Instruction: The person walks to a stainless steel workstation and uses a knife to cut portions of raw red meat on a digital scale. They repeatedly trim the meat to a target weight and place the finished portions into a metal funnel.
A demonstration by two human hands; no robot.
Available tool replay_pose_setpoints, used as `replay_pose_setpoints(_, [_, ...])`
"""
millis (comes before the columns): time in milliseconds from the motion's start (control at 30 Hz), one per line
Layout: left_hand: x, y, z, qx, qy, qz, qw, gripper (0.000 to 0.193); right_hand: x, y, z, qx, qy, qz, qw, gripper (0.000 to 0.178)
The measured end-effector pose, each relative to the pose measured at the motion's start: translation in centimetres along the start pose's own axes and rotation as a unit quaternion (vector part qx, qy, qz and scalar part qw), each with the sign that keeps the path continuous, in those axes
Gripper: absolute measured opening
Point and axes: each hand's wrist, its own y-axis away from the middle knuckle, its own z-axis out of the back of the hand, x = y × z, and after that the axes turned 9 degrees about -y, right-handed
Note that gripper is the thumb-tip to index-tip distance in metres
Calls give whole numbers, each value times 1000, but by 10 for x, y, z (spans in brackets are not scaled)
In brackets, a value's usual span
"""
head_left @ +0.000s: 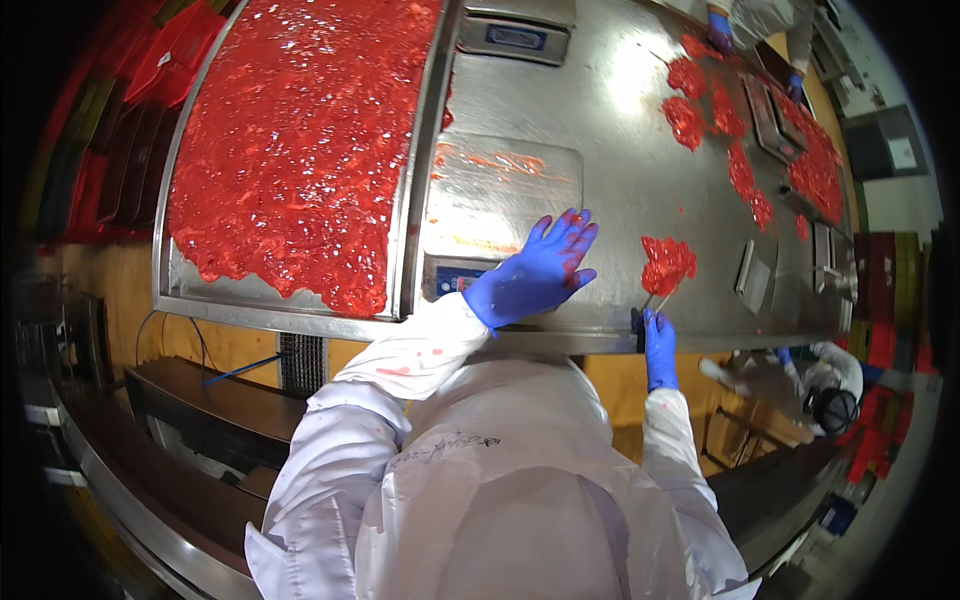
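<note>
My left hand [540,272], in a blue glove smeared with red, is held over the near edge of a flat steel scale [505,185]. Its fingers are spread and nothing is in them. At the table's front edge, my right hand [660,350], also blue-gloved, is closed around the ends of thin pale skewers [662,298]. These run up into a small clump of red, sauce-coated meat [667,265] lying on the steel table [620,200]. How many skewers there are is hard to tell. Red traces streak the scale's plate.
A large steel tray [405,200] of red coated meat lies on the left. Another scale [515,35] stands farther back. More red meat portions [685,120] lie far right, near a co-worker's gloved hand [720,32]. Another person [835,385] is at right. Red crates [175,55] stand far left.
</note>
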Motion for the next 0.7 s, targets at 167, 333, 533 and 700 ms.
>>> replay_pose_setpoints(167, [97,11,28,-38,-190,157,969,64,9,0,-8,22,-1,-16,1000,33])
replay_pose_setpoints(333, [164,114,62,8,-250,393,885,66,14,-11,-51,34,-198,-61,978,30])
replay_pose_setpoints(533, [173,210,93,-146,22,495,856,39,86,-32,-104,55,-372,0,927,30])
replay_pose_setpoints(700, [185,193,130,-152,131,498,843,32,137,-62,-95,76,-436,1,897,42])
